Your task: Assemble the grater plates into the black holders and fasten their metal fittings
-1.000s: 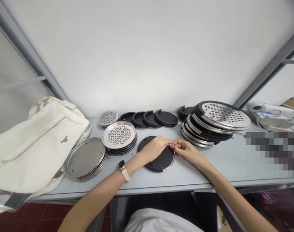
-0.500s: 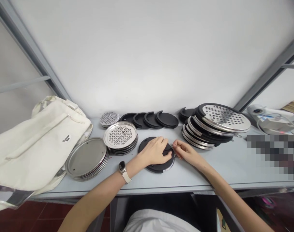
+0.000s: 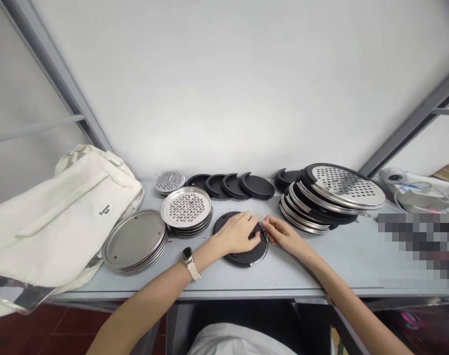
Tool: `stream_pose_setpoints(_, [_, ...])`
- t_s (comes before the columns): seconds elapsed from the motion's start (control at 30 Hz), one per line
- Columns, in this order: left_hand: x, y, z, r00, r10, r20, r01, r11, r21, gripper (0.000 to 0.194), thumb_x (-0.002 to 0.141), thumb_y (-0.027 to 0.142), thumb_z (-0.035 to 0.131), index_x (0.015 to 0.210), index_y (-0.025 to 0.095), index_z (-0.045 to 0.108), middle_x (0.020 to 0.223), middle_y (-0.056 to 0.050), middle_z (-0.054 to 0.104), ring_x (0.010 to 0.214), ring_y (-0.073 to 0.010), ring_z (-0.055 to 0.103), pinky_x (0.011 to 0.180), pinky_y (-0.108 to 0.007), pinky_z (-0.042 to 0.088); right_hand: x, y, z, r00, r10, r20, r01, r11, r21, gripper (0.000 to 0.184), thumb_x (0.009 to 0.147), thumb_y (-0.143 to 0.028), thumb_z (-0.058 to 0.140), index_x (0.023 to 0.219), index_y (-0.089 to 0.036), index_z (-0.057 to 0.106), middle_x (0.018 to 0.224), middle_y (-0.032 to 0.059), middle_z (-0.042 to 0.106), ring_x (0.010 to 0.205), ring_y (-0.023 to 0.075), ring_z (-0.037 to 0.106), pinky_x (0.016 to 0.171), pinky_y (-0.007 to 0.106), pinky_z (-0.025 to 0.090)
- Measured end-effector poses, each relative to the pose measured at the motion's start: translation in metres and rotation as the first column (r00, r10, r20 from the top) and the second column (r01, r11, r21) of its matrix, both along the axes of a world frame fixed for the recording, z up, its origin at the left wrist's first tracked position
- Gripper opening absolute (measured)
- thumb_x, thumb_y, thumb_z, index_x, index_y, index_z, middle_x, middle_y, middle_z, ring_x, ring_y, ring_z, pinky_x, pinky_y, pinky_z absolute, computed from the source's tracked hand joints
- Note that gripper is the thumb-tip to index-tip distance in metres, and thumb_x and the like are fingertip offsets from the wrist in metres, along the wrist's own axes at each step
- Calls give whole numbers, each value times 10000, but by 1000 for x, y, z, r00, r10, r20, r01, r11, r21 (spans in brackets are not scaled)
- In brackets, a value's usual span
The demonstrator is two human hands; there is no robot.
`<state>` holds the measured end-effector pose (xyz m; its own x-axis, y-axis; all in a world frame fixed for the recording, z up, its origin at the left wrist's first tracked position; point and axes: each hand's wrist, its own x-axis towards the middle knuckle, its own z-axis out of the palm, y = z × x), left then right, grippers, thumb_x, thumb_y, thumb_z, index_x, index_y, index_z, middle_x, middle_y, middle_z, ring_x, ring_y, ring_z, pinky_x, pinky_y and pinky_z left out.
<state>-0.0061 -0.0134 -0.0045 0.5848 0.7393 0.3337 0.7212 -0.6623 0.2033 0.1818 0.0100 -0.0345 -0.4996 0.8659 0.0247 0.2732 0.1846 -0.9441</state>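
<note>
A round black plastic holder (image 3: 242,259) with a metal rim showing at its lower right lies flat on the grey table. My left hand (image 3: 237,232) is on top of it, fingers bent and pressing it down. At the holder's right edge, my right hand (image 3: 278,230) pinches a small metal chain (image 3: 266,236), its tip partly hidden by the fingers. Left of the holder is a stack of round metal grater plates (image 3: 186,207). To the right stands a leaning pile of black holders fitted with grater discs (image 3: 342,185).
Plain metal discs (image 3: 135,239) are stacked beside a white bag (image 3: 69,217) at the left. Several black holders (image 3: 257,186) overlap along the wall, near small grater discs (image 3: 169,181). A white device (image 3: 409,177) sits far right. The table's front edge (image 3: 239,294) runs below my forearms.
The view has shifted slightly. My left hand stays on the black holder, while my right fingers still pinch at its right edge, where more of the chain now shows.
</note>
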Motion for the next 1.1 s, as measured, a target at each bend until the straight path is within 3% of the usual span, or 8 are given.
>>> stream_pose_setpoints(0.53, [-1,3,-5,1000,-18,-15,18,999,46,166,877,278,451,964,148,508,908,-75,542,847,-204,543,734,-324,458,-2,2,-2,1000,-14,9,14,1000,-14,402,892,-562,420,709,-206,383,561,-82,356,450,61,351,443,210,271])
stream_pose_setpoints(0.87, [-1,3,-5,1000,-14,-15,14,999,38,155,871,285,462,941,153,504,887,-69,533,837,-201,536,722,-320,452,-2,2,-8,991,-58,120,50,997,67,369,934,-520,346,732,-214,383,563,-72,380,483,86,395,474,216,309])
stream_pose_setpoints(1.1, [-1,3,-5,1000,-22,-6,22,999,42,140,867,277,469,931,157,497,894,-67,538,847,-201,536,731,-321,454,-5,-1,-3,984,-75,162,56,992,116,357,939,-501,340,720,-221,367,544,-74,366,481,96,384,490,230,314])
